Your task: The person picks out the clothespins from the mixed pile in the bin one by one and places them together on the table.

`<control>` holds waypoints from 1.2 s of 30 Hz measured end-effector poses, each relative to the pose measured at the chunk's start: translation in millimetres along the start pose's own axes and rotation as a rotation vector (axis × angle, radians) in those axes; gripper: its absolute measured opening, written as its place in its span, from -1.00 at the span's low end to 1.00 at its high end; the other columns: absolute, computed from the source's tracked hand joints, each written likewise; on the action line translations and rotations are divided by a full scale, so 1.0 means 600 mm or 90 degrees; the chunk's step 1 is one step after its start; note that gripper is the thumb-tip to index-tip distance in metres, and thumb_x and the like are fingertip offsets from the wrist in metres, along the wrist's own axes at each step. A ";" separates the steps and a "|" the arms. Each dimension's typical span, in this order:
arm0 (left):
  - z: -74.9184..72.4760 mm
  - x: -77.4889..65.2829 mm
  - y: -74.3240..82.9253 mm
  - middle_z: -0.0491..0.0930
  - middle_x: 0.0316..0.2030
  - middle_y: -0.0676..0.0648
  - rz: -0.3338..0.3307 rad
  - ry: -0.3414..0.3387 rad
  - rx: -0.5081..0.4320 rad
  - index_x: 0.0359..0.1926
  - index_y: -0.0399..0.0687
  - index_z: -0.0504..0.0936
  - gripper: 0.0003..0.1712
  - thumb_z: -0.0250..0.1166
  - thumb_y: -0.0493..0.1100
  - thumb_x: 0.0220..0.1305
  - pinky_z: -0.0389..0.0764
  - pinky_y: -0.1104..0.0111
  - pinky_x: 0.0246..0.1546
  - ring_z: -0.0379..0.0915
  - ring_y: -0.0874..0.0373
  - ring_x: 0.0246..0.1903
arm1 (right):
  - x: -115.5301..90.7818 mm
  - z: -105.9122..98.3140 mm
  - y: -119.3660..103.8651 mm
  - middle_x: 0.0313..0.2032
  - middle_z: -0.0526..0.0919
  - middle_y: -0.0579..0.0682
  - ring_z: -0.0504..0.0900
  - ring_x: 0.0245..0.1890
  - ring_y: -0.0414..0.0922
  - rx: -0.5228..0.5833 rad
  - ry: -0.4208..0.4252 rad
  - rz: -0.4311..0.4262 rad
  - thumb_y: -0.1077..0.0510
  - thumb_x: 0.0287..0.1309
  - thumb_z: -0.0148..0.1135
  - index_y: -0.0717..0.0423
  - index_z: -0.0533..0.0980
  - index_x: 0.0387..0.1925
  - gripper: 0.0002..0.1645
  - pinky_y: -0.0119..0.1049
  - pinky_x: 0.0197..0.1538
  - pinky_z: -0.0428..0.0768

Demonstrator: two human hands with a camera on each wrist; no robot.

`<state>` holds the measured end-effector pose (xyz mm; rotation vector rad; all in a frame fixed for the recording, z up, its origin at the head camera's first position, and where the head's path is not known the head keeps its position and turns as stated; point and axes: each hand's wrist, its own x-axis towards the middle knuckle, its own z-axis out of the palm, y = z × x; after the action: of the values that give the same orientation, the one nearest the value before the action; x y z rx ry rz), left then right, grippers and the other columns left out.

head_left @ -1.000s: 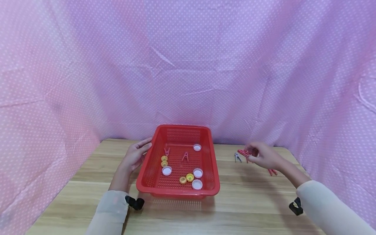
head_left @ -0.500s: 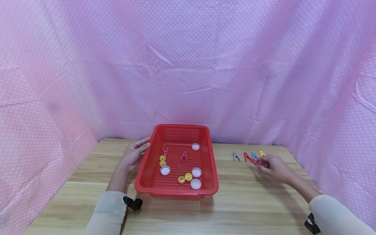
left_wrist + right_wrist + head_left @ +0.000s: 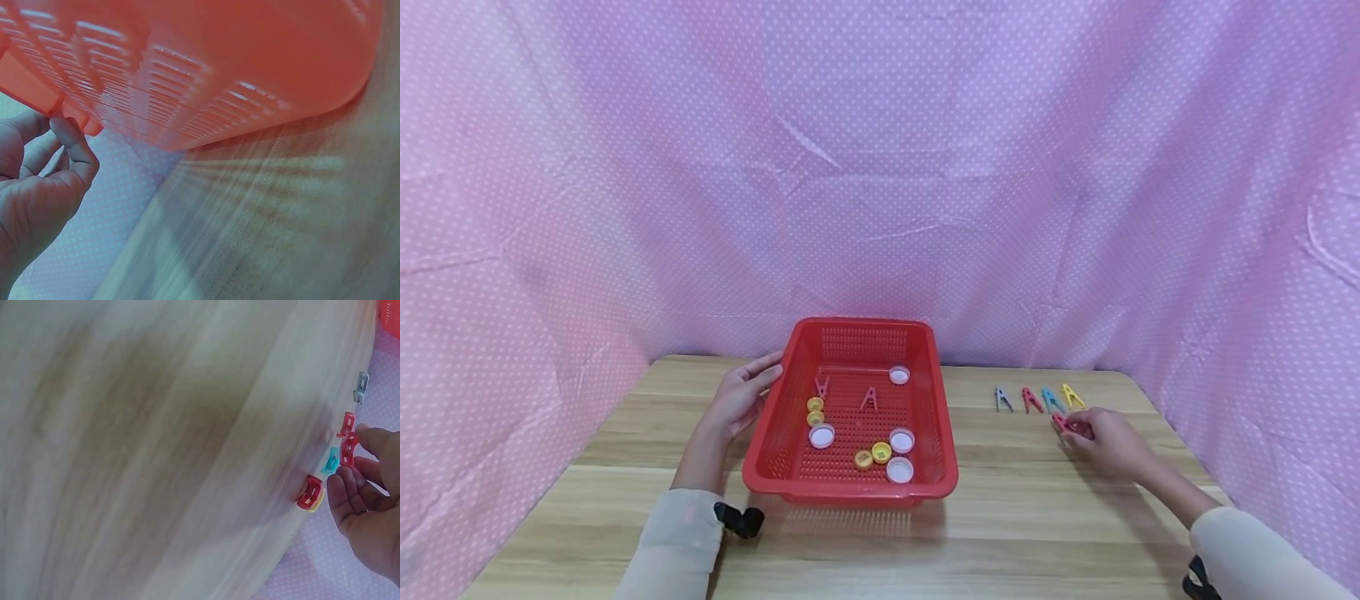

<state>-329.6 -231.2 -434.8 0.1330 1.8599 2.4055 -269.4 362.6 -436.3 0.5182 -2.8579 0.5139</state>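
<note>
My left hand (image 3: 739,400) grips the left rim of a red plastic basket (image 3: 852,490), thumb and fingers at the rim in the left wrist view. My right hand (image 3: 1112,443) pinches a red clothespin (image 3: 348,450) low over the table at the right. Behind it stand a grey clothespin (image 3: 1003,399), another red clothespin (image 3: 1032,400), a blue clothespin (image 3: 1052,401) and a yellow clothespin (image 3: 1072,396) in a row. In the right wrist view one more red clothespin (image 3: 310,492) overlaps the yellow one; the hand hides it in the head view.
Inside the basket lie two pink clothespins, one of them a pink clothespin (image 3: 869,399) near the middle, several yellow caps (image 3: 881,452) and several white round lids (image 3: 900,470). The wooden table (image 3: 1015,517) meets a pink dotted curtain (image 3: 880,208) at the back.
My right hand has moved rightward and toward me, and a red clothespin now stands in the row behind it. The blue and yellow clothespins have come into view. The left hand keeps its hold.
</note>
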 end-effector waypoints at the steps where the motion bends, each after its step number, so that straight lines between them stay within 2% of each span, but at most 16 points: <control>1: 0.000 0.000 0.000 0.69 0.00 0.01 0.001 -0.001 -0.001 0.51 -0.27 0.27 -0.36 0.21 -0.22 0.51 0.75 0.20 -0.08 0.69 0.16 -0.08 | 0.000 0.000 0.000 -0.50 0.54 -0.15 0.43 -0.47 -0.26 0.001 -0.002 -0.001 0.23 0.20 0.44 0.24 0.70 -0.25 -0.86 -0.30 -0.40 0.47; 14: 0.002 -0.002 0.002 0.68 0.04 -0.01 -0.008 0.003 0.001 0.51 -0.21 0.30 -0.37 0.22 -0.22 0.51 0.73 0.17 -0.05 0.69 0.13 -0.05 | 0.003 0.010 0.011 -0.49 0.56 -0.12 0.45 -0.45 -0.22 -0.011 -0.002 -0.002 0.19 0.16 0.48 0.23 0.69 -0.32 -0.84 -0.24 -0.39 0.49; 21: 0.000 0.000 0.001 0.67 0.05 -0.01 -0.005 -0.006 0.006 0.51 -0.24 0.28 -0.36 0.22 -0.21 0.51 0.73 0.17 -0.05 0.68 0.14 -0.05 | 0.003 0.015 0.015 -0.53 0.51 -0.15 0.40 -0.49 -0.25 -0.012 0.003 -0.001 0.18 0.10 0.53 0.19 0.68 -0.36 -0.83 -0.31 -0.44 0.42; 27: -0.002 -0.001 0.001 0.69 0.02 0.02 -0.007 -0.003 -0.003 0.51 -0.23 0.28 -0.35 0.23 -0.21 0.50 0.74 0.17 -0.06 0.69 0.14 -0.06 | 0.004 0.015 0.012 -0.53 0.53 -0.15 0.41 -0.50 -0.24 -0.018 -0.007 -0.004 0.18 0.10 0.53 0.24 0.68 -0.35 -0.81 -0.31 -0.47 0.42; 36: 0.000 -0.002 0.002 0.69 0.02 0.00 -0.009 0.000 -0.003 0.51 -0.23 0.29 -0.36 0.21 -0.22 0.51 0.74 0.16 -0.07 0.69 0.13 -0.06 | 0.003 0.012 0.006 -0.58 0.49 -0.17 0.34 -0.55 -0.26 -0.020 0.010 -0.003 0.17 0.10 0.54 0.20 0.67 -0.41 -0.80 -0.32 -0.50 0.35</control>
<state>-328.2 -231.6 -433.6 0.1190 1.8479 2.4008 -273.5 362.5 -443.4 0.5131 -2.8449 0.4701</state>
